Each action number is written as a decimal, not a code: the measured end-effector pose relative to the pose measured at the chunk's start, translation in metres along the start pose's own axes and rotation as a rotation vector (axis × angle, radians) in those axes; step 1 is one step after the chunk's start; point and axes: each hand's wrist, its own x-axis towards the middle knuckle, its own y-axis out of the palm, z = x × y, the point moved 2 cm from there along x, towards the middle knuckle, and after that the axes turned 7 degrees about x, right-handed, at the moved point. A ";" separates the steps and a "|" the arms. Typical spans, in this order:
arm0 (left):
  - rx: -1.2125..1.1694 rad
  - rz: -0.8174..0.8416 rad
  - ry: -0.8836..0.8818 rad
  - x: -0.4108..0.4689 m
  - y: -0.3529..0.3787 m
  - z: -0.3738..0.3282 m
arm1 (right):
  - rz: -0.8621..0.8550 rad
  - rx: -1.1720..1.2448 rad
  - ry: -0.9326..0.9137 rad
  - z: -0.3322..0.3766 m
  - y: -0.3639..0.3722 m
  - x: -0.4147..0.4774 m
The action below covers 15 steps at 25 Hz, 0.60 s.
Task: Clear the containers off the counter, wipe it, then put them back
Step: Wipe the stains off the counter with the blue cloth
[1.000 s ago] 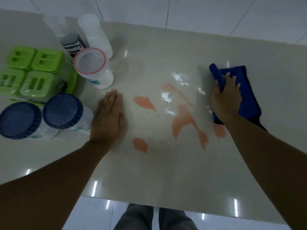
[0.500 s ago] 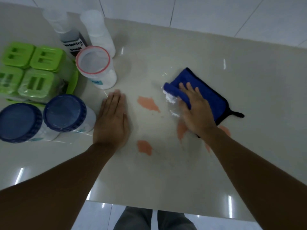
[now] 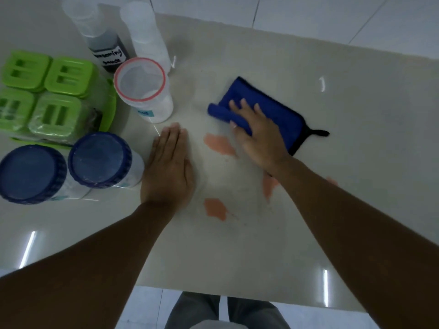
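Observation:
My right hand (image 3: pixel 257 136) presses a folded blue cloth (image 3: pixel 280 112) flat on the beige counter (image 3: pixel 356 138), fingers spread over its left rolled edge. Orange spill patches (image 3: pixel 219 144) lie just below the cloth, with another patch (image 3: pixel 215 208) nearer me and one (image 3: pixel 269 186) beside my right wrist. My left hand (image 3: pixel 168 169) lies flat and empty on the counter, left of the spills. The containers are grouped at the left: two blue-lidded jars (image 3: pixel 99 160), green-lidded boxes (image 3: pixel 59 91), a red-rimmed clear jar (image 3: pixel 142 89) and two bottles (image 3: pixel 107 41).
The counter's near edge (image 3: pixel 237 293) runs above a tiled floor, where my legs show. A tiled wall rises behind the counter's far edge. The cloth's black hanging loop (image 3: pixel 319 132) points right.
My right hand has swept the blue cloth leftward across the counter from the right side to the middle. Much of the orange spill and the wet patches are gone. My left hand stayed put.

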 end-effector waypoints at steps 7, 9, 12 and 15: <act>0.005 0.029 -0.004 0.001 0.000 -0.001 | -0.193 0.056 0.081 -0.043 -0.046 -0.054; 0.010 0.019 -0.006 0.001 0.000 -0.001 | -0.277 0.120 0.276 -0.033 -0.059 -0.027; 0.007 0.010 -0.008 0.001 0.000 -0.002 | -0.260 0.090 0.312 -0.012 -0.052 0.024; 0.003 0.015 0.000 0.002 0.001 -0.001 | -0.154 -0.004 0.186 0.003 -0.022 0.038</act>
